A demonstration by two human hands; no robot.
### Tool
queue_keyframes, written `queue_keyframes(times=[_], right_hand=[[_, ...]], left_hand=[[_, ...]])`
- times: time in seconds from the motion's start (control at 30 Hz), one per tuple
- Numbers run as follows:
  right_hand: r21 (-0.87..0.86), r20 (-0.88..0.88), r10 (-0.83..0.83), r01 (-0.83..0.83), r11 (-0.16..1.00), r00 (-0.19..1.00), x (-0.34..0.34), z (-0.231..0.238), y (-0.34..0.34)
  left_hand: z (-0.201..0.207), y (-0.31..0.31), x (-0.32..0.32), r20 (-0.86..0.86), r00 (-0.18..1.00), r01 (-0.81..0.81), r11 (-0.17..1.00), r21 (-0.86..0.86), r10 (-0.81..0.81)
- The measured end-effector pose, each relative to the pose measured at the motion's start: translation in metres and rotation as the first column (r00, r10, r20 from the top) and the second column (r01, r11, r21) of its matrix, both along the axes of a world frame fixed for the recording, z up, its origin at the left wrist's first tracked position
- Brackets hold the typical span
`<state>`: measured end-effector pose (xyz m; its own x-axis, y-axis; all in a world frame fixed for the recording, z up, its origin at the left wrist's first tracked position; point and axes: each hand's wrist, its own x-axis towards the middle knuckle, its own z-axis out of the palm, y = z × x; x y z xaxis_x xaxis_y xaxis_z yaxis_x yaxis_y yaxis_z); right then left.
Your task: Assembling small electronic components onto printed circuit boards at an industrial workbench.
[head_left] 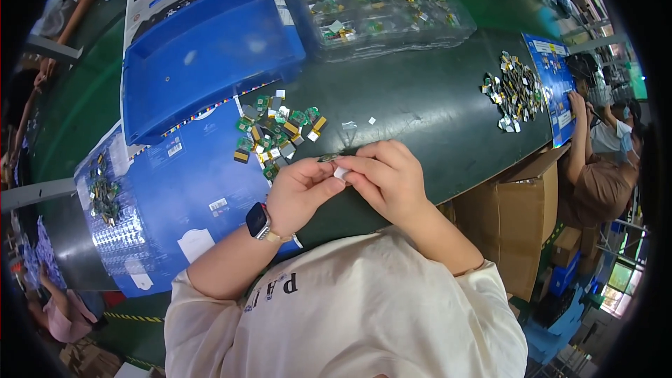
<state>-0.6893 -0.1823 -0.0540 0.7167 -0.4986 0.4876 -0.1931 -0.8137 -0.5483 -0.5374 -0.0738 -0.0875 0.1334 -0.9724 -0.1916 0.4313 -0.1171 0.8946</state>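
In front of my chest, both hands meet over the green table, fingertips together. My left hand is closed in a pinch on a small circuit board, whose edge peeks out above the fingers. My right hand pinches a small white square piece against it; whether the two parts are joined is hidden by the fingers. Just beyond my left hand lies a loose heap of small circuit boards, green with gold-brown and dark flexible parts. A tiny white square and a clear scrap lie beyond my fingers.
A blue plastic bin sits at the far left on blue printed cardboard. Clear trays of boards are stacked at the back. Another board pile lies right, near a co-worker. A cardboard box stands beside the table.
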Motion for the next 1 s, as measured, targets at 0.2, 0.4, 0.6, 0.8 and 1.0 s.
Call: queue_keyframes(times=[0.2, 0.4, 0.6, 0.8, 1.0], right_hand=[[0.095, 0.090, -0.049, 0.040, 0.995, 0.995, 0.005, -0.005, 0.004], [0.090, 0.142, -0.031, 0.018, 0.996, 0.989, 0.019, -0.009, 0.000], [0.201, 0.096, 0.032, -0.051, 0.978, 0.995, 0.027, -0.001, -0.012], [0.348, 0.397, 0.047, -0.198, 0.916, 0.917, 0.059, 0.031, -0.064], [-0.419, 0.024, 0.012, -0.001, 0.908, 1.000, 0.138, 0.027, -0.097]], left_hand=[[0.001, 0.001, -0.002, 0.094, 0.995, -0.031, 0.999, 0.013, 0.030], [-0.004, -0.001, 0.003, 0.077, 0.995, -0.058, 0.998, -0.021, 0.060], [-0.008, -0.004, 0.003, -0.014, 0.992, -0.124, 0.992, 0.018, 0.124], [-0.005, -0.009, 0.011, -0.212, 0.965, -0.168, 0.984, -0.064, 0.151], [0.002, -0.011, 0.008, -0.066, 0.993, -0.103, 0.993, -0.057, 0.099]])
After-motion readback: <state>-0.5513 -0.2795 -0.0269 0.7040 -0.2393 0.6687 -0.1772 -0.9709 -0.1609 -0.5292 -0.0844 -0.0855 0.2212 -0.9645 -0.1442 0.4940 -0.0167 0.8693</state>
